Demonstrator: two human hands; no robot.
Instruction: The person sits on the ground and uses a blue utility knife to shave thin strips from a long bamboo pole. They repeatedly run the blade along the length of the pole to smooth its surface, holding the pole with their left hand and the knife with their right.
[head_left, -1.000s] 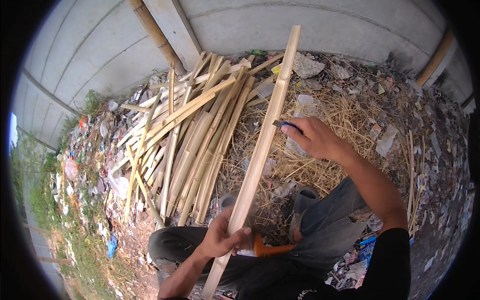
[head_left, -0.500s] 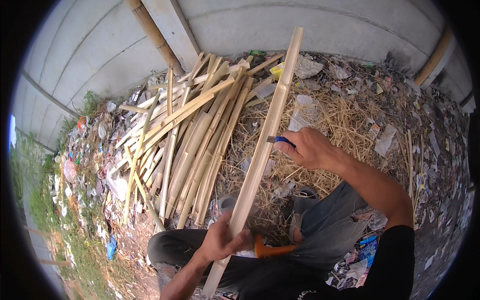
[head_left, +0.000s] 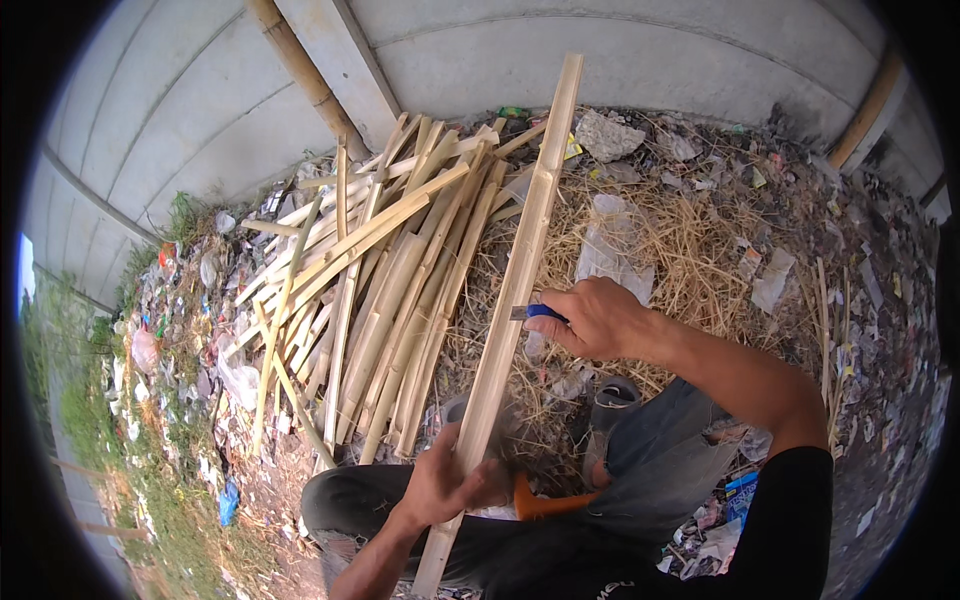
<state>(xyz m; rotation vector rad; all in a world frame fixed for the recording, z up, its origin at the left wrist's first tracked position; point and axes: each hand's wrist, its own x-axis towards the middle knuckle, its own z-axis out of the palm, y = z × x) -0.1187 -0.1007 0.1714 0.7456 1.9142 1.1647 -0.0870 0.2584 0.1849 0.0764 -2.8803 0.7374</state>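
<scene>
A long split bamboo strip (head_left: 527, 240) slants across my lap, its hollow side up and its far end raised toward the wall. My left hand (head_left: 442, 485) grips it near the lower end, fingers wrapped round it above my knee. In my right hand (head_left: 600, 320) is a blue-handled cutter knife (head_left: 547, 313), held in a closed fist. Its short blade lies against the strip's right edge, around mid-length. Part of the strip under my left hand is hidden.
A pile of split bamboo strips (head_left: 400, 290) lies to the left. Straw-like shavings (head_left: 690, 255) cover the ground ahead, with litter all around. A concrete panel wall (head_left: 640, 50) with bamboo poles (head_left: 305, 75) stands at the back. An orange object (head_left: 548, 502) lies by my legs.
My right hand and the knife have moved down along the strip, toward me. The strip's far end has swung slightly left. My left hand keeps its grip.
</scene>
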